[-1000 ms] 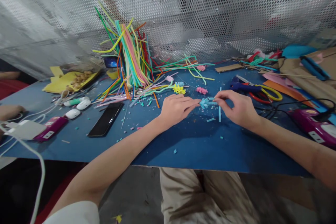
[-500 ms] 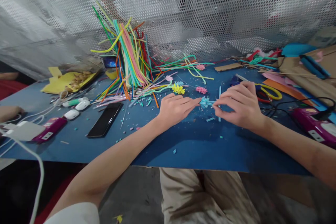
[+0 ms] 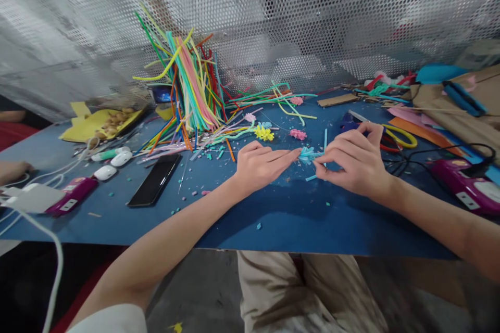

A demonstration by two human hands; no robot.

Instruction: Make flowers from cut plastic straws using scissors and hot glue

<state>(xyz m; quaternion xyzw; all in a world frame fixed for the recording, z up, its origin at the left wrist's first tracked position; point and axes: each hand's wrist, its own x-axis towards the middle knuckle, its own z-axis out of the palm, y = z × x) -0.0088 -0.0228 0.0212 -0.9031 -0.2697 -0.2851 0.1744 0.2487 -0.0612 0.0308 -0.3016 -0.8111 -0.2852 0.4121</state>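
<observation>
A fringed light-blue cluster (image 3: 307,154), made of short strips, is held just above the blue table between my hands. My left hand (image 3: 262,165) comes in from the left, fingers pressed together, fingertips closed on the cluster's left side. On the other side my right hand (image 3: 353,160) pinches with thumb and forefinger at the cluster's right end; what exactly sits in the pinch is too small to make out. A light-blue straw-like stick (image 3: 325,139) lies beside the right fingertips. Behind are a yellow cluster (image 3: 264,133) and a pink cluster (image 3: 298,135).
A tall bundle of coloured straw-like strands (image 3: 191,83) stands at the back. A black phone (image 3: 154,180) lies left, near a purple power strip (image 3: 74,195). Scissors with yellow handles (image 3: 404,137) and another purple power strip (image 3: 464,182) are right. A co-worker's hand (image 3: 15,171) shows far left.
My right thumb and forefinger have shifted slightly left and down at the cluster's end. The left hand keeps nearly the same place. The view has shifted slightly.
</observation>
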